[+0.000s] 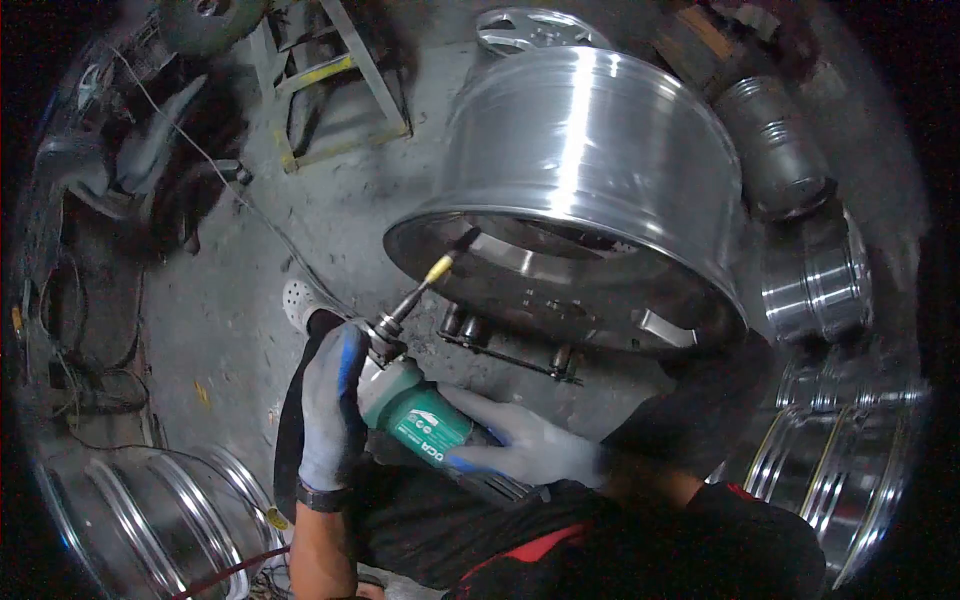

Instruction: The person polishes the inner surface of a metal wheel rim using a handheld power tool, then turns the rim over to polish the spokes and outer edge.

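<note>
A green electric grinder (425,425) lies across my lap area, its long shaft pointing up and right. A yellow sleeve (439,269) sits on the shaft, with a dark tip (466,239) reaching over the rim of a large silver wheel (600,140). My left hand (332,410), in a grey and blue glove, is closed round the grinder's head near the metal collar. Farther back, my right hand (530,440), gloved the same way, wraps the grinder's body. The wheel is tipped so its open face with bolt holes and slots turns toward me.
A low roller stand (510,358) is under the wheel. More metal wheels stand at right (818,270) and lower left (150,510). A metal frame (345,150) is on the floor ahead, and a cable (262,222) crosses the floor at left.
</note>
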